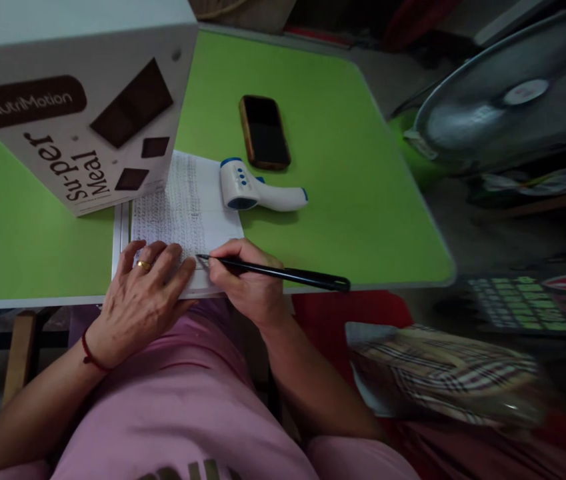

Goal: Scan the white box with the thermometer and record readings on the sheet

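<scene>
Covered in rows of handwriting, a sheet of paper [183, 200] lies at the front edge of the green table. My left hand [147, 287] rests flat on its lower left part, fingers stretched and slightly apart, a gold ring on one finger. In my right hand [253, 280] a black pen [303, 275] is pinched, its tip touching the paper close to my left fingers. The pen's back end points right. A white and blue infrared thermometer [263, 190] lies over the paper's right edge. Behind it is a smartphone [265, 132] with a dark screen.
A tall white box [113, 120] printed with dark squares stands at the left and hides the paper's upper left part. The green table [353, 200] has a pale rim. A fan [513, 100] stands beyond its right side. A plaid bag [447, 373] sits on something red at the lower right.
</scene>
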The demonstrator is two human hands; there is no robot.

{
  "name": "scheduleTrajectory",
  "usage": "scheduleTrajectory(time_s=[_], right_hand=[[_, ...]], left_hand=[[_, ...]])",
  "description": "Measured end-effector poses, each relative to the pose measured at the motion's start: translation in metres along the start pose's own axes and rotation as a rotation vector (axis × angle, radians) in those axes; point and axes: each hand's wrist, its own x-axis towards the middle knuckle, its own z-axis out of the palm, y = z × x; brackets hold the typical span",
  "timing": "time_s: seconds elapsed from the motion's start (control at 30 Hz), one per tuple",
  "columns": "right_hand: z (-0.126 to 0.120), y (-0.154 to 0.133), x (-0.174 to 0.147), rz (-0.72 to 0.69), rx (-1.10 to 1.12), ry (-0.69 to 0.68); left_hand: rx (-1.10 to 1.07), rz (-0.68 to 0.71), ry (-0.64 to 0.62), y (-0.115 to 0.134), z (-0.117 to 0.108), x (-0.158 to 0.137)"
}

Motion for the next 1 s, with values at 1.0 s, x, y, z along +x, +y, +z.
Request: scheduleTrajectory(time_s=[1.0], right_hand=[[0.0019,0.0067,0.0004,-0.148,-0.055,0.071]], left_hand=[[0.01,-0.005,-0.005,-0.0007,0.0008,0.0008]])
